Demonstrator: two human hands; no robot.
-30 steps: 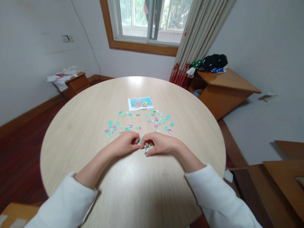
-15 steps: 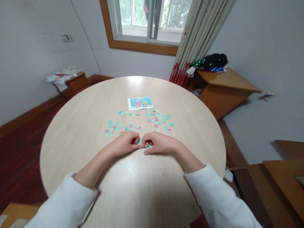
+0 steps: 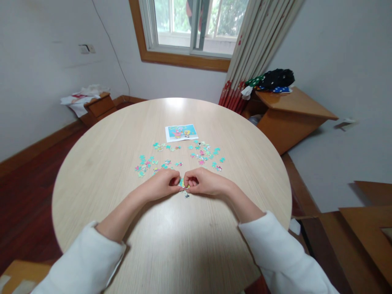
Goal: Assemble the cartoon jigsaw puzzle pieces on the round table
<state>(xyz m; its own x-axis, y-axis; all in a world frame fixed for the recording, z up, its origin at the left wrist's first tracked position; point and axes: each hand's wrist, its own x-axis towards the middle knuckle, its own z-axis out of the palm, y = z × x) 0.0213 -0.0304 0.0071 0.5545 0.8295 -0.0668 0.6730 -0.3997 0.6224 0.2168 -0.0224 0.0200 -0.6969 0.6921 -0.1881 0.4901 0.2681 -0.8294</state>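
Observation:
My left hand [image 3: 163,182] and my right hand [image 3: 202,181] meet over a small cluster of jigsaw puzzle pieces [image 3: 186,195] on the table. Thumb and fingers of each hand are closed in a pinch at the cluster's edge, and they partly cover it. A bit of blue and yellow shows between the hands. Beyond them, loose puzzle pieces lie in a left group [image 3: 147,163] and a right group [image 3: 204,153], with a few more [image 3: 165,147] farther back. Behind these rests a picture card [image 3: 182,133] with a pink and a yellow cartoon figure.
The round wooden table [image 3: 171,245] bears all of this. A wooden stand [image 3: 294,106] with dark cloths [image 3: 277,79] is at the back right, by a curtain [image 3: 248,53]. White items [image 3: 82,98] lie on a low wooden piece at the left wall.
My right thumb and fingers have shifted slightly up and left, closer to my left fingertips, uncovering the cluster's lowest piece. My left hand has hardly moved.

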